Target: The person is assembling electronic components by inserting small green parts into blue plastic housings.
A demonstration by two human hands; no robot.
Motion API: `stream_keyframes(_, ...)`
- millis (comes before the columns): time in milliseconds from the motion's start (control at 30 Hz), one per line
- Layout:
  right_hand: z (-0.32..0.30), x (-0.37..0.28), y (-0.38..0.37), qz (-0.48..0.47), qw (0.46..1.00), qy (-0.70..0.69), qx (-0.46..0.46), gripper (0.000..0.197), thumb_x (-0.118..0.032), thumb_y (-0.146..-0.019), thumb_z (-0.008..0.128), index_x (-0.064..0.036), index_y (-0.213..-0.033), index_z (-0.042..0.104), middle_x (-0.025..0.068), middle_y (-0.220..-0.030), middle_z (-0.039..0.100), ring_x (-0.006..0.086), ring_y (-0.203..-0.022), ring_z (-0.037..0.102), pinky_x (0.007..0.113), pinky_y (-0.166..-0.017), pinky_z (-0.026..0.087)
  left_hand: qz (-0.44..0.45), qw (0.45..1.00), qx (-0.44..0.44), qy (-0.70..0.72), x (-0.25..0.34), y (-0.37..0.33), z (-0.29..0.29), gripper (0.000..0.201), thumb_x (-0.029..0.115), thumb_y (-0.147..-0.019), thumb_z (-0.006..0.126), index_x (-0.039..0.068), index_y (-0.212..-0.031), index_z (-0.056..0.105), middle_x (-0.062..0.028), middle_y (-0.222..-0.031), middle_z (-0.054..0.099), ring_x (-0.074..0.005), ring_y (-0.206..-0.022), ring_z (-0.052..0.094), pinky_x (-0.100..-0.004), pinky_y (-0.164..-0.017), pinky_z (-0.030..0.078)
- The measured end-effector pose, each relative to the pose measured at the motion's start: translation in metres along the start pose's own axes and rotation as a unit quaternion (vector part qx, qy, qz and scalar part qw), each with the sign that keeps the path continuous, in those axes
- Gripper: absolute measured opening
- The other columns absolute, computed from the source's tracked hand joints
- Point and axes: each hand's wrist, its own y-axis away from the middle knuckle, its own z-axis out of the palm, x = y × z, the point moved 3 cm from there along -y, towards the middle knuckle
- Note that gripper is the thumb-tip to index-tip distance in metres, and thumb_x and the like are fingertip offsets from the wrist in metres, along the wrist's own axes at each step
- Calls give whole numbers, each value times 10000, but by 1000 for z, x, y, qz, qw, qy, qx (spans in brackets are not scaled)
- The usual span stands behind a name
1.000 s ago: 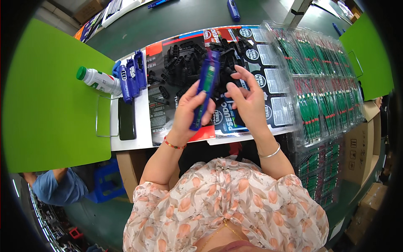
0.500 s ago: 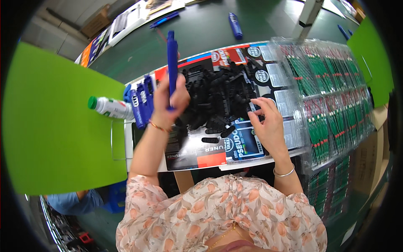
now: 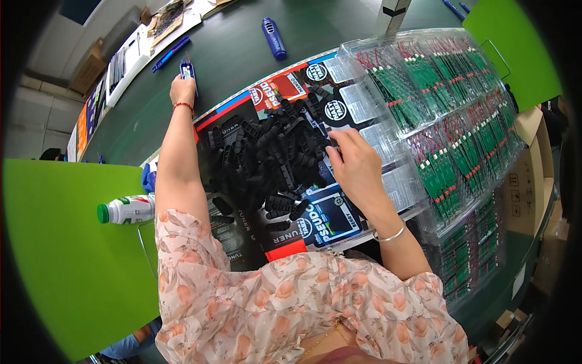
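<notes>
While I watch through the head view, the left hand (image 3: pixel 182 91) reaches far out over the green bench (image 3: pixel 233 45), its fingers wrapped round a blue casing (image 3: pixel 188 70) whose far end pokes past the fingertips, pale innards showing. I'd judge it best to grip by the sides only and hold the casing level, so nothing inside shifts. The right hand (image 3: pixel 356 162) is at the right edge of the black parts (image 3: pixel 267 142), thumb and forefinger drawn near each other; I cannot tell whether a part is pinched between them. A light pinch on one part, lifted straight, looks wisest to me in so jumbled a heap.

Just left of the left fingers and slightly beyond lies a slim blue piece (image 3: pixel 171 53); well to their right, a second casing (image 3: pixel 274 39). Right of the right fingers, clear trays (image 3: pixel 351 51) of green boards (image 3: pixel 442 188) crowd any outward swing, and a post (image 3: pixel 391 18) stands beyond. Nearer me than the left fingers, a bottle (image 3: pixel 130 210) and a green panel (image 3: pixel 73 242) limit a leftward sweep.
</notes>
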Motion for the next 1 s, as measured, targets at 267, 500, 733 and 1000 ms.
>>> stream_keyframes(267, 4, -11, -11, -30, 995, 88, 19, 207, -78, -762, 707, -39, -946, 620, 98, -825, 595, 300, -793, 620, 414, -632, 519, 164, 951, 190, -179, 89, 45, -23, 305, 284, -859, 527, 96, -1089, 598, -175, -1046, 612, -351, -974, 613, -484, -806, 520)
stream_keyframes(500, 1, -10, -3, 7, 998, 51, 24, 175, -2, -763, 663, -11, -935, 630, 128, -915, 568, 316, -801, 633, 402, -650, 522, 236, 964, -76, -91, 203, 118, 46, 610, 438, -856, 614, 74, -1331, 493, -265, -1225, 567, -415, -1137, 572, -469, -903, 507)
stream_keyframes(733, -21, -2, 1, -13, 986, -145, 80, 185, 27, -845, 607, -13, -1009, 684, 142, -925, 581, 267, -717, 631, 362, -639, 504, 51, 812, -318, 486, 170, 125, 17, 518, 97, -918, 520, 6, -1411, 391, -173, -1019, 635, -235, -761, 653, -343, -694, 576)
stream_keyframes(1000, -49, -41, -19, 32, 934, -348, 74, 148, -9, -835, 681, 3, -982, 687, 93, -869, 640, 146, -683, 652, 240, -585, 545, 39, 708, -459, 535, 111, 309, -102, 445, 257, -1030, 411, 47, -1422, 412, -128, -1015, 651, -104, -724, 590, -231, -579, 502)
